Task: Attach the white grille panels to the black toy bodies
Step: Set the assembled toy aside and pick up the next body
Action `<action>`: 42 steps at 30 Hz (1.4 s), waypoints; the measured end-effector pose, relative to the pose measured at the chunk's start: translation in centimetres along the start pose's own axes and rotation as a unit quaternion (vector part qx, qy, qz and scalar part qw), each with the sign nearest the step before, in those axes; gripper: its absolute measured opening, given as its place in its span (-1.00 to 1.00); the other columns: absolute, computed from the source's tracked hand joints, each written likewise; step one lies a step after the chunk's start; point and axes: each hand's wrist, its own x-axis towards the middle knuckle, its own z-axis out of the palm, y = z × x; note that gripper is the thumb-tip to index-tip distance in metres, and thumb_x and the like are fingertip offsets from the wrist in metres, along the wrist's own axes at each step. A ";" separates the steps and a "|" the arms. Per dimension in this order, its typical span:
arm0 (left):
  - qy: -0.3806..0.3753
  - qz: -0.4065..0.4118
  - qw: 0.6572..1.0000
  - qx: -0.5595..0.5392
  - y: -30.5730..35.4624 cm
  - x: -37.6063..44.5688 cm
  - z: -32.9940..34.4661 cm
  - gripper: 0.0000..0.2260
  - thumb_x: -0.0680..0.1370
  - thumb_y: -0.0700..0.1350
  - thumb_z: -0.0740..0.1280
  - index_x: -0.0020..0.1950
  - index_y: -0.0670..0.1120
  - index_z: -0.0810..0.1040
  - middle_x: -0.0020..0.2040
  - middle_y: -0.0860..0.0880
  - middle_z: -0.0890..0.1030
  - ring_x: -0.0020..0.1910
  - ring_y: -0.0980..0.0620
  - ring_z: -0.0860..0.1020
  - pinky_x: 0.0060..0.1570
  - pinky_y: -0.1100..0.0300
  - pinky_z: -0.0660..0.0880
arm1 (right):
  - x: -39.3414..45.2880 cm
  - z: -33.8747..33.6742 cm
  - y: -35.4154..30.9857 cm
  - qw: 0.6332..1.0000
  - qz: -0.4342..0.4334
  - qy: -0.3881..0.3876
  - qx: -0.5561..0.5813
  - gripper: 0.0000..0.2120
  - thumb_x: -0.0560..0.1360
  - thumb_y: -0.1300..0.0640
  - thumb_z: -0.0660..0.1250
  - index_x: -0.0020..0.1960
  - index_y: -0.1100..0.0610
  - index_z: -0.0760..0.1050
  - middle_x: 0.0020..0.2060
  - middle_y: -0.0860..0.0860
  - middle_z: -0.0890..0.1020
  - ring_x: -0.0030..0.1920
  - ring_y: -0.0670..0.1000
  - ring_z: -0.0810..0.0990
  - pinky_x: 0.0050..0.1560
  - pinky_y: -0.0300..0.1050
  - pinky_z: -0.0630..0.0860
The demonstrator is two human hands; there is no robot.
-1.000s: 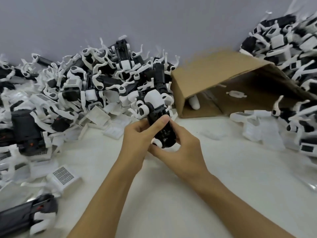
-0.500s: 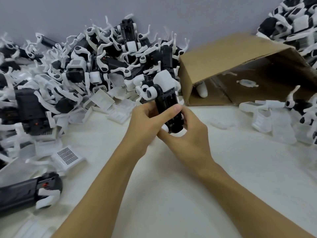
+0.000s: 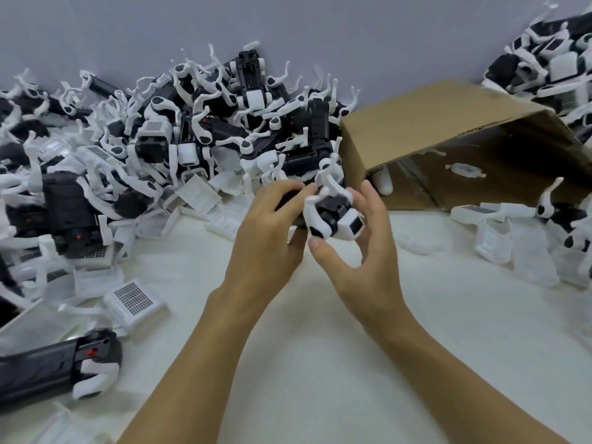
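Black and white plastic fills your grasp: the toy body sits just above the centre of the view, held off the white tabletop between both hands. Your left hand wraps its fingers over the toy's left end, clamped on it. Your right hand cups the toy from the 4 o'clock side, thumb tip pressed under its white front block and fingers curved up behind it, loosely gripping it. The toy's white legs stick up toward 12 o'clock.

At 8 o'clock from the hands a loose white grille panel lies flat on the tabletop, mesh face up, well apart from the toy. The heap of toy bodies and white parts spreads from 9 to 12 o'clock. A cardboard box lies tipped on its side at 2 o'clock, its opening facing you. A second heap rises at the far 2 o'clock corner. Another black body rests at 8 o'clock near the frame edge.
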 end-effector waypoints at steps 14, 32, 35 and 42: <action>-0.048 0.045 0.998 0.005 0.8 -0.4 0.5 -0.49 0.37 -0.47 0.43 0.31 -0.24 0.59 0.16 -0.15 0.61 0.13 -0.18 0.58 0.06 -0.03 0.56 | 0.5 -0.5 -0.4 0.998 0.034 0.048 -0.017 -0.35 0.32 0.08 0.65 0.31 -0.02 0.42 0.13 -0.19 0.60 0.18 -0.18 0.59 0.12 -0.33 0.53; 0.154 -0.094 0.949 -0.258 2.8 0.0 0.6 -0.80 0.54 -0.05 0.44 0.09 0.02 0.48 -0.04 0.10 0.61 -0.09 -0.01 0.62 -0.06 0.11 0.59 | 1.3 -1.3 -1.2 0.979 0.096 0.161 0.079 -0.46 0.50 -0.41 0.04 -0.02 -0.04 0.59 -0.07 -0.04 0.70 0.02 -0.10 0.65 0.13 -0.01 0.54; 0.132 -0.324 0.781 -0.517 3.1 0.9 0.2 -0.87 0.64 -0.08 0.30 0.12 -0.05 0.61 -0.02 -0.10 0.66 -0.06 -0.19 0.66 -0.06 -0.08 0.64 | 0.6 -1.1 -1.4 0.996 0.011 0.092 0.010 -0.47 0.38 -0.53 0.21 0.10 -0.17 0.53 0.14 -0.08 0.59 0.20 -0.18 0.55 0.16 -0.26 0.49; 0.059 -0.467 0.531 -0.705 3.3 1.1 -0.2 -0.59 0.67 -0.01 0.16 -0.01 -0.22 0.72 -0.09 -0.18 0.68 -0.18 -0.06 0.69 -0.22 0.18 0.64 | 0.0 -0.3 -0.6 0.980 -0.151 0.003 -0.129 -0.53 0.34 0.17 0.64 0.20 0.02 0.60 0.24 0.11 0.50 0.34 0.03 0.47 0.27 -0.21 0.46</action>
